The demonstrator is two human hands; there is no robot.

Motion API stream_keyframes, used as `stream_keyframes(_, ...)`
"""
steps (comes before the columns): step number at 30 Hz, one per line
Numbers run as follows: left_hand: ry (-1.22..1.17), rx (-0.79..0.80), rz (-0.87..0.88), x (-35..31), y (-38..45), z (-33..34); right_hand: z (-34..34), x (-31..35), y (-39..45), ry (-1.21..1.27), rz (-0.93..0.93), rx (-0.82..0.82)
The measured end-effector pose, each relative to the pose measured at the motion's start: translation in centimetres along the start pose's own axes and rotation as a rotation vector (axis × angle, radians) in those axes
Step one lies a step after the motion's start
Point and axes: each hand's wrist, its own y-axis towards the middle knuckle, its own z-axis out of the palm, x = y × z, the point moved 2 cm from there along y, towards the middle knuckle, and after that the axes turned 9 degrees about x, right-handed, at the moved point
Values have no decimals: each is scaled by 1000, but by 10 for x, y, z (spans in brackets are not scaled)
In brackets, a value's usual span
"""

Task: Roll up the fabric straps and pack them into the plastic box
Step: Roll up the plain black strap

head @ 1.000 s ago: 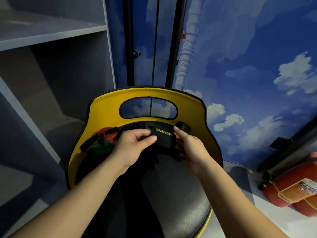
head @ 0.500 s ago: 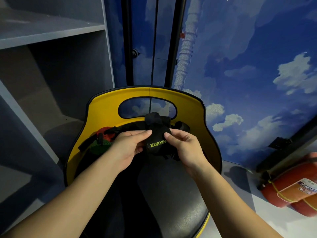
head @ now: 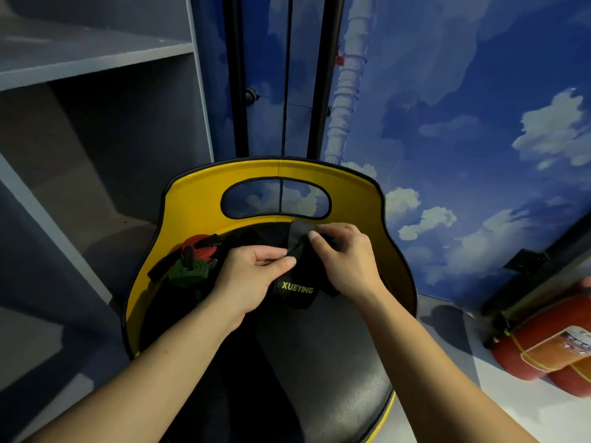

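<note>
Both hands pinched the black strap (head: 295, 284) over the chair seat (head: 335, 362): left hand (head: 252, 279), right hand (head: 347, 259).

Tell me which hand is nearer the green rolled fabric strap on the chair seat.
Left. The left hand pinches the black XUEYING fabric piece just right of the green rolled fabric strap; the right hand grips that piece's far side, farther away.

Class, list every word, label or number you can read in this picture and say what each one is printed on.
"XUEYING": yellow-green letters on the black fabric strap, pinched by the left hand and the right hand.
Label on the red fire extinguisher: printed text and small marks, too small and blurred to read.
No other text is readable.
</note>
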Motion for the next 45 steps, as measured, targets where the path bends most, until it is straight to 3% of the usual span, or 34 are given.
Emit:
stream_keyframes(3, 47, 2, 12, 3, -2, 2, 3, -6, 4, 154, 52, -2)
stream_keyframes(11, 50, -5, 41, 2, 1, -16, -4, -2, 1, 283, 18, -29)
stream_keyframes(14, 14, -77, 51, 0, 5, -29, -5, -3, 0, 312, 13, -2)
stream_keyframes(18, 11, -25, 36, 2, 7, -23, 1, -4, -2, 317, 3, 37)
stream_keyframes(28, 144, -61, 88, 10, 16, -20, 12, -7, -7, 375, -15, 117)
stream_keyframes(41, -111, 27, -127, 20, 23, -11, 10, -2, -14, 234, -197, 118)
stream_keyframes(45, -210, -130, -265, 31, 29, -28, -15, 8, -13, 415, -238, 59)
